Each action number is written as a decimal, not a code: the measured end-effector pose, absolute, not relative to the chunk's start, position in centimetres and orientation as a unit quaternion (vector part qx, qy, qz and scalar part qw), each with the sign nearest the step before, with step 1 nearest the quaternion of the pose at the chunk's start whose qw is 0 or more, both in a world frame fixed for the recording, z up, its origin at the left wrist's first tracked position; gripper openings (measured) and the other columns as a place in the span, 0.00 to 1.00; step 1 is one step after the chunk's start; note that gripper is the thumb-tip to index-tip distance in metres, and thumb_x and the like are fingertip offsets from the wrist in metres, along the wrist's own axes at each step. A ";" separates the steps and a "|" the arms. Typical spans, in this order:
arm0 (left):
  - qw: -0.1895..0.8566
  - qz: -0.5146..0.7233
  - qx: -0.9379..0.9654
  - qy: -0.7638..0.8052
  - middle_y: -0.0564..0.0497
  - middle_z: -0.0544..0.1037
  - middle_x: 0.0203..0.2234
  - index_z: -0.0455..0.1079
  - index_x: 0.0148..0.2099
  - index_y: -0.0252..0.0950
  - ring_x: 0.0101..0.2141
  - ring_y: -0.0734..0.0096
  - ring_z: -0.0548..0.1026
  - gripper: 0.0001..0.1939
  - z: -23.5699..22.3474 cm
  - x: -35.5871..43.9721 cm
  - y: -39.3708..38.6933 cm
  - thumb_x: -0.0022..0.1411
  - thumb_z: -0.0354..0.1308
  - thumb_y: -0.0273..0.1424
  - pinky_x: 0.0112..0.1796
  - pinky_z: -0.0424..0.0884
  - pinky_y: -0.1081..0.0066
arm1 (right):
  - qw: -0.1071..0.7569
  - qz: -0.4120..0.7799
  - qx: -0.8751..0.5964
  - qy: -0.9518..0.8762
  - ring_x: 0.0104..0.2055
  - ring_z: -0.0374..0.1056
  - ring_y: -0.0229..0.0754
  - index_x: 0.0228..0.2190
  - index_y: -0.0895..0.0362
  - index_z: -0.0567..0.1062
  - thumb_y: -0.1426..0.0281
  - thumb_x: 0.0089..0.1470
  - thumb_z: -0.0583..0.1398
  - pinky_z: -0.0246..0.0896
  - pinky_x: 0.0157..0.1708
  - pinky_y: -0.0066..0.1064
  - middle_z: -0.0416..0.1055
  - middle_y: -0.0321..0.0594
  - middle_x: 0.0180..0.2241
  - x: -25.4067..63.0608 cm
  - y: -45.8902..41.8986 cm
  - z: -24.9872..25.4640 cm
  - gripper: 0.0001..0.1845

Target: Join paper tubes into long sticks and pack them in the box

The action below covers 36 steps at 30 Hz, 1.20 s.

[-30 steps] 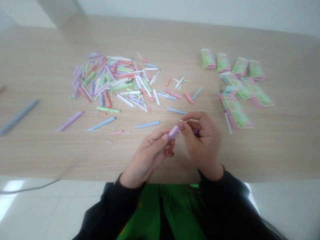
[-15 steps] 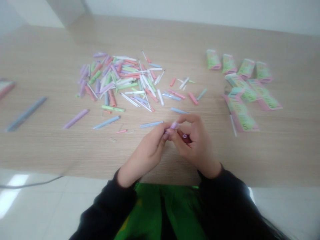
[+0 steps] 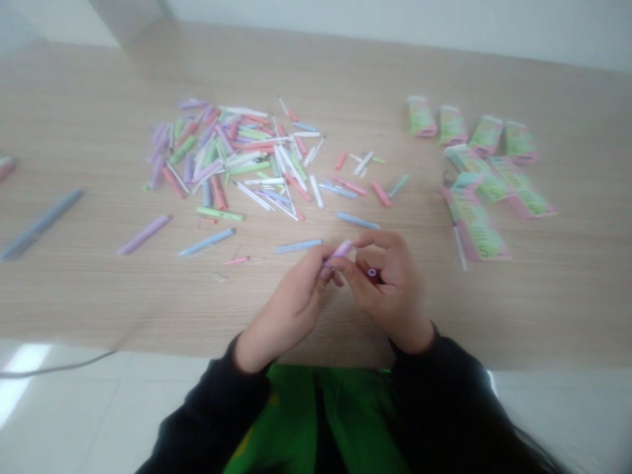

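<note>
Over the wood-grained, pale table (image 3: 345,322), our left hand (image 3: 293,299) pinches a smooth, lilac, rounded tube (image 3: 340,251) between thumb and fingers, and our right hand (image 3: 390,283) grips it too, fingertips closed on it. Curled in our right fingers we also hold a purple, hollow-ended tube (image 3: 372,272); its material we cannot tell. Just beyond lie slim, blue sticks, then a jumbled heap of pastel and white tubes (image 3: 237,155); to the right sit flat-sided, pink-and-green printed packets (image 3: 476,220), partly overlapping.
</note>
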<state>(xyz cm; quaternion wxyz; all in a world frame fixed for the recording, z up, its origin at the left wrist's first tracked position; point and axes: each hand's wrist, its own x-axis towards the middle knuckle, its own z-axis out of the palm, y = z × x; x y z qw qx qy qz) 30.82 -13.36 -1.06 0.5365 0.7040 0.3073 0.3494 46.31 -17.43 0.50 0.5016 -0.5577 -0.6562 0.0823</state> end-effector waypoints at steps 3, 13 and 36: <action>0.544 0.359 0.692 0.311 0.50 0.78 0.35 0.72 0.54 0.39 0.40 0.64 0.75 0.12 -1.2 30.9 -13.4 0.73 0.51 0.28 0.45 0.69 0.67 | 0.520 0.091 -0.559 -0.640 0.16 0.54 0.32 0.41 0.51 0.71 0.70 0.62 0.64 0.53 0.19 0.27 0.56 0.22 0.18 46.2 -17.5 0.0 0.07; 0.532 0.354 0.699 0.323 0.50 0.78 0.36 0.72 0.54 0.39 0.38 0.65 0.76 0.13 -1.2 31.0 -13.5 0.73 0.49 0.27 0.44 0.69 0.68 | 0.550 0.084 -0.552 -0.621 0.16 0.51 0.30 0.41 0.51 0.72 0.73 0.58 0.67 0.49 0.18 0.25 0.57 0.21 0.18 46.0 -17.5 -0.3 0.12; 0.553 0.305 0.696 0.341 0.52 0.74 0.30 0.71 0.43 0.39 0.35 0.64 0.71 0.09 -1.4 30.7 -13.3 0.74 0.49 0.30 0.41 0.64 0.68 | 0.508 0.172 -0.539 -0.650 0.19 0.50 0.29 0.32 0.55 0.74 0.73 0.56 0.69 0.44 0.21 0.26 0.53 0.22 0.18 47.5 -16.2 -0.1 0.08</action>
